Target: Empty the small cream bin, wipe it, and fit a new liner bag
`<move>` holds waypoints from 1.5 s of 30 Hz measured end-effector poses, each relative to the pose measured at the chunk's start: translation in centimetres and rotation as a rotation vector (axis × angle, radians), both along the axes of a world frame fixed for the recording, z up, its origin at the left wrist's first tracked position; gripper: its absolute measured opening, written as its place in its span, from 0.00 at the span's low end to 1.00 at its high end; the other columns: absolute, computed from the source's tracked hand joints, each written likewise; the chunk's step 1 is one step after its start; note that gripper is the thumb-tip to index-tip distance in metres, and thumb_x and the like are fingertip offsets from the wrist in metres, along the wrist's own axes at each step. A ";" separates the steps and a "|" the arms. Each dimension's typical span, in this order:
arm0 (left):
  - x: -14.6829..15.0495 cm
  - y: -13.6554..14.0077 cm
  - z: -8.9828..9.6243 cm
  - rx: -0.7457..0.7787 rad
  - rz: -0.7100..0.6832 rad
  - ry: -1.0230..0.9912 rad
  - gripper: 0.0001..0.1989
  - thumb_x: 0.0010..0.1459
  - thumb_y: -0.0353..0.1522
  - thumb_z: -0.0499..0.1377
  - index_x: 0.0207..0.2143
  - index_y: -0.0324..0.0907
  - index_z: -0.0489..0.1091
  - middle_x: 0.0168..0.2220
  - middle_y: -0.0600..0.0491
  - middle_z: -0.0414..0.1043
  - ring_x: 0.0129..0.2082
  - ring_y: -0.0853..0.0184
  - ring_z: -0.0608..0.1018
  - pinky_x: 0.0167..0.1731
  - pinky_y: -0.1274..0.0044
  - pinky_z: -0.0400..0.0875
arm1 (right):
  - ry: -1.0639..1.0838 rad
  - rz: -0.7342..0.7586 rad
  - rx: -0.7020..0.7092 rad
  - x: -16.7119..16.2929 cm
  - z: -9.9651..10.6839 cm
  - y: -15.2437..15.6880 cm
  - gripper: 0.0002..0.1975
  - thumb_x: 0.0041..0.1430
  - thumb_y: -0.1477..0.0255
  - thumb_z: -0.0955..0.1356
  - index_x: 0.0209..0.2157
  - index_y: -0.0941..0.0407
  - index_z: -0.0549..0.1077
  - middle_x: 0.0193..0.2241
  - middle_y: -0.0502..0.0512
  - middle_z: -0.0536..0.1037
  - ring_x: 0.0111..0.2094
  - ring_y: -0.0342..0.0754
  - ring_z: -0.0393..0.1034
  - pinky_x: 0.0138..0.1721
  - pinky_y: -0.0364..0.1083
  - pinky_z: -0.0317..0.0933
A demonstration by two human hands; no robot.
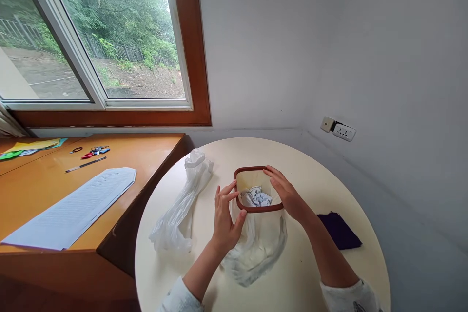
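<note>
Fingers (227,186) of the left hand (224,226) were spread at the left side of a small bin (260,209), thumb apart from them by the front corner of its brown rim; could not tell whether the hand was clamped on it. Right hand (287,197) was at the opposite side, fingertips by the far right corner, thumb hidden, so its grip could not be told either. Bin was upright between both hands, above the middle part of a round cream table (292,292), crumpled paper (257,197) inside. Clear plastic bag (244,263) hung loose below the rim, its lower part spread toward the person. Second plastic bag (183,204), whitish, lay stretched out left of the left hand, apart from the bin. Dark purple cloth (340,230) lay beyond the right forearm (325,253), near the table's right edge. Farther left, an orange-brown desk (153,148) bore printed sheets (76,207), a pen (86,164) and coloured papers (34,145). Brown-framed window (120,34) stood above the desk, trees (113,5) outside. Socket (344,131) was set in the wall (263,48), right of the table.
</note>
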State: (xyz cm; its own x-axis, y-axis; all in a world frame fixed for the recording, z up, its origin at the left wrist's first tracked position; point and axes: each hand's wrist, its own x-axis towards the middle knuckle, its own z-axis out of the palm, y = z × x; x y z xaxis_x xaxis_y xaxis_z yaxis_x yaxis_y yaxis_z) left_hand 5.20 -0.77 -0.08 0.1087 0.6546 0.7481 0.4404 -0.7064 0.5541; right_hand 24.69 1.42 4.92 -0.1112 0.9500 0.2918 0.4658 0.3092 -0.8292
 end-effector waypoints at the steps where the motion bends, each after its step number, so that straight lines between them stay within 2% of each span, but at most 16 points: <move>1: 0.1 0.0 -0.1 -0.008 -0.003 -0.007 0.13 0.58 0.34 0.50 0.46 0.43 0.56 0.55 0.42 0.60 0.57 0.58 0.61 0.57 0.54 0.41 | 0.049 0.022 -0.008 0.1 -0.3 -0.1 0.21 0.63 0.61 0.54 0.54 0.49 0.63 0.60 0.48 0.55 0.61 0.46 0.45 0.61 0.53 0.40; 7: 0.5 0.0 -0.7 -0.032 -0.016 -0.066 0.13 0.60 0.36 0.49 0.47 0.44 0.55 0.56 0.41 0.57 0.59 0.58 0.59 0.57 0.55 0.41 | 0.235 0.103 -0.009 0.2 -1.5 -0.2 0.22 0.63 0.60 0.53 0.56 0.48 0.60 0.62 0.46 0.49 0.63 0.45 0.40 0.62 0.51 0.37; 14: 1.0 0.1 -1.3 -0.037 -0.034 -0.120 0.14 0.60 0.36 0.49 0.48 0.43 0.54 0.58 0.41 0.54 0.60 0.59 0.56 0.57 0.55 0.41 | 0.383 0.040 0.079 -0.6 -2.7 -0.4 0.24 0.63 0.59 0.51 0.56 0.50 0.60 0.61 0.46 0.52 0.63 0.45 0.40 0.62 0.51 0.39; 19: 1.1 -0.1 -0.8 -0.074 -0.085 -0.187 0.13 0.61 0.36 0.47 0.48 0.44 0.54 0.59 0.42 0.51 0.60 0.58 0.55 0.55 0.57 0.49 | 0.392 0.027 0.078 -0.6 -2.5 -1.2 0.24 0.63 0.59 0.51 0.57 0.50 0.58 0.61 0.48 0.54 0.62 0.44 0.43 0.62 0.50 0.40; 23: 0.4 -0.8 0.6 -0.159 -0.095 -0.078 0.14 0.60 0.34 0.50 0.48 0.45 0.55 0.59 0.43 0.52 0.60 0.57 0.55 0.55 0.57 0.51 | 0.444 -0.102 0.069 -0.3 -3.6 -2.0 0.25 0.63 0.58 0.51 0.60 0.51 0.51 0.59 0.54 0.57 0.59 0.46 0.51 0.59 0.52 0.48; 26: -0.4 -1.8 1.0 -0.188 -0.014 -0.020 0.21 0.57 0.34 0.54 0.51 0.45 0.52 0.60 0.43 0.50 0.60 0.55 0.54 0.54 0.56 0.52 | 0.435 -0.249 0.058 0.3 -5.8 -3.2 0.26 0.63 0.57 0.51 0.59 0.51 0.52 0.55 0.59 0.64 0.56 0.49 0.57 0.53 0.54 0.56; 28: -1.0 -2.8 0.4 -0.143 0.065 -0.074 0.20 0.55 0.32 0.56 0.49 0.44 0.54 0.54 0.43 0.56 0.56 0.56 0.60 0.51 0.60 0.57 | 0.383 -0.295 0.035 0.8 -7.4 -4.2 0.24 0.62 0.57 0.53 0.56 0.52 0.56 0.52 0.60 0.67 0.53 0.50 0.61 0.49 0.53 0.60; 30: -1.4 -3.8 -0.5 -0.094 0.101 -0.105 0.11 0.55 0.30 0.56 0.41 0.44 0.58 0.41 0.48 0.64 0.44 0.61 0.69 0.43 0.68 0.65 | 0.329 -0.291 0.018 1.2 -8.7 -5.4 0.22 0.61 0.58 0.55 0.53 0.52 0.59 0.48 0.60 0.69 0.50 0.51 0.64 0.46 0.52 0.63; 31: -1.5 -4.3 -0.9 -0.087 0.087 -0.092 0.06 0.55 0.29 0.55 0.36 0.44 0.59 0.34 0.51 0.64 0.37 0.64 0.70 0.37 0.71 0.66 | 0.307 -0.284 0.015 1.2 -9.2 -6.0 0.21 0.61 0.58 0.55 0.51 0.52 0.61 0.46 0.60 0.70 0.48 0.51 0.66 0.44 0.52 0.64; 33: -1.4 -5.2 -1.6 -0.125 0.017 -0.018 0.05 0.56 0.28 0.53 0.30 0.44 0.57 0.26 0.56 0.60 0.28 0.68 0.68 0.29 0.76 0.65 | 0.277 -0.277 0.009 1.2 -10.0 -7.0 0.18 0.60 0.59 0.57 0.47 0.53 0.63 0.42 0.59 0.71 0.44 0.50 0.67 0.41 0.50 0.65; 35: -1.1 -5.8 -1.8 -0.229 -0.031 0.034 0.05 0.56 0.29 0.52 0.31 0.45 0.55 0.24 0.58 0.60 0.25 0.70 0.68 0.25 0.78 0.65 | 0.260 -0.261 -0.014 0.9 -10.5 -7.6 0.16 0.58 0.61 0.60 0.46 0.52 0.63 0.40 0.57 0.71 0.43 0.50 0.67 0.38 0.49 0.66; 38: -0.4 -5.8 -1.7 -0.432 -0.007 -0.005 0.12 0.56 0.33 0.54 0.38 0.46 0.50 0.25 0.60 0.61 0.24 0.71 0.68 0.24 0.78 0.65 | 0.246 -0.193 -0.062 0.1 -11.0 -7.7 0.24 0.53 0.63 0.65 0.52 0.51 0.59 0.40 0.57 0.71 0.42 0.51 0.68 0.35 0.48 0.67; 40: -0.2 -5.3 -1.5 -0.544 0.000 -0.045 0.14 0.56 0.34 0.54 0.39 0.47 0.49 0.25 0.62 0.60 0.21 0.72 0.68 0.23 0.79 0.64 | 0.215 -0.139 -0.093 -0.4 -11.2 -7.4 0.27 0.52 0.65 0.65 0.54 0.52 0.57 0.40 0.57 0.71 0.38 0.50 0.69 0.33 0.47 0.67; 43: -0.5 -4.2 -1.2 -0.614 -0.019 -0.052 0.13 0.55 0.35 0.53 0.39 0.47 0.50 0.22 0.63 0.59 0.19 0.73 0.66 0.21 0.81 0.62 | 0.125 -0.087 -0.107 -0.8 -11.0 -7.0 0.24 0.55 0.64 0.63 0.54 0.52 0.59 0.36 0.54 0.72 0.33 0.48 0.69 0.35 0.48 0.66; 45: -0.9 -3.4 -1.1 -0.615 -0.012 -0.051 0.15 0.55 0.36 0.54 0.42 0.47 0.51 0.21 0.64 0.58 0.19 0.72 0.65 0.21 0.81 0.61 | 0.074 -0.062 -0.087 -0.8 -10.7 -6.5 0.22 0.57 0.64 0.61 0.53 0.52 0.59 0.33 0.53 0.72 0.33 0.48 0.69 0.37 0.49 0.65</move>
